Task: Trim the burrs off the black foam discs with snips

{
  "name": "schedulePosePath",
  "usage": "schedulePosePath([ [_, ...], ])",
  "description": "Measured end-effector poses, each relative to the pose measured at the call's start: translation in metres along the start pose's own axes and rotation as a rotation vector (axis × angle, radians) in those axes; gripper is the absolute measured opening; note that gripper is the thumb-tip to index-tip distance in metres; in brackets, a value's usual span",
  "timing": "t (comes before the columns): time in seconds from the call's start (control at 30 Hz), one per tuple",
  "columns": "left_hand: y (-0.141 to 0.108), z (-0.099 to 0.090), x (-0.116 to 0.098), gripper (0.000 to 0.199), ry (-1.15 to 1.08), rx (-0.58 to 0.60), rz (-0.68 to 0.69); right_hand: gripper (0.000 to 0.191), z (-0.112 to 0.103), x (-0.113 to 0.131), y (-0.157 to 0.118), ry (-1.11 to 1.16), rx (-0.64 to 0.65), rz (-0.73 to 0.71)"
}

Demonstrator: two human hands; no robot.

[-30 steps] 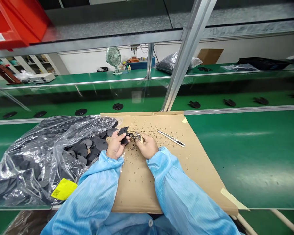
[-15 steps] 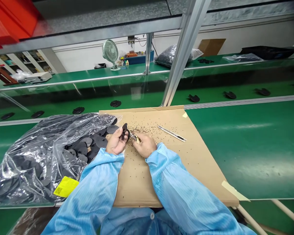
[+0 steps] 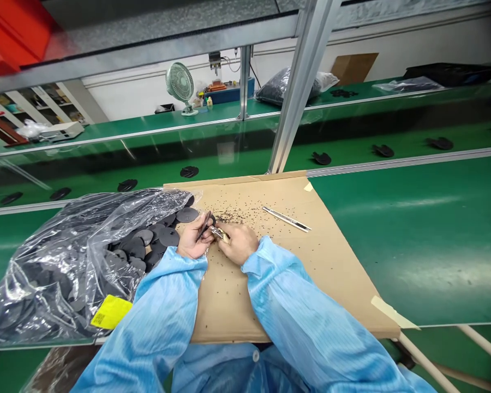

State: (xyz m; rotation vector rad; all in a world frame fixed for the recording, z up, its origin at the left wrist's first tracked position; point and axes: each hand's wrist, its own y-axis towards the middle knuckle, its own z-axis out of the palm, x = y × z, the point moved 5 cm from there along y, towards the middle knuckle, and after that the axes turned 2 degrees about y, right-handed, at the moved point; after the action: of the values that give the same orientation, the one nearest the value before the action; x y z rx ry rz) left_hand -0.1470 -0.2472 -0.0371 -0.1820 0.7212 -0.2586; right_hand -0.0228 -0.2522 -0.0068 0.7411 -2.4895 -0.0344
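Fingers of the left hand [image 3: 192, 241] pinch a black part [image 3: 203, 225] over cardboard [image 3: 294, 284], while the right hand [image 3: 240, 243] has its fingers curled around a metal-tipped tool [image 3: 221, 234] beside it. Dark specks [image 3: 231, 215] beyond the fingers suggest work well under way; whether the black discs [image 3: 168, 237] heaped to their left are finished is unclear.

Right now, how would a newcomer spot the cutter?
Find the brown cardboard sheet on the green bench. Beyond and right of the right hand, the cutter lies slantwise among tiny black bits. Unlike the yellow-handled tool in that hand, it is long, straight, silver and black, lying free.
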Motion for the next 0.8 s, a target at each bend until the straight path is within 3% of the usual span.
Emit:
schedulePosePath([
  [0.57,-0.0019,0.0010,0.0006,0.028,0.198,-0.091,0.053,0.029,-0.0051,-0.0024,0.0019,-0.117,0.166,0.044],
  [0.7,-0.0016,0.0026,0.0018,0.028,0.162,-0.078,0.048,0.027,-0.0035,-0.0025,0.0014,-0.039,0.129,0.065],
  [0.8,0.0004,-0.0004,-0.0034,0.022,0.084,-0.141,0.118,0.024,-0.0043,-0.0073,0.0020,0.144,0.012,0.099],
])
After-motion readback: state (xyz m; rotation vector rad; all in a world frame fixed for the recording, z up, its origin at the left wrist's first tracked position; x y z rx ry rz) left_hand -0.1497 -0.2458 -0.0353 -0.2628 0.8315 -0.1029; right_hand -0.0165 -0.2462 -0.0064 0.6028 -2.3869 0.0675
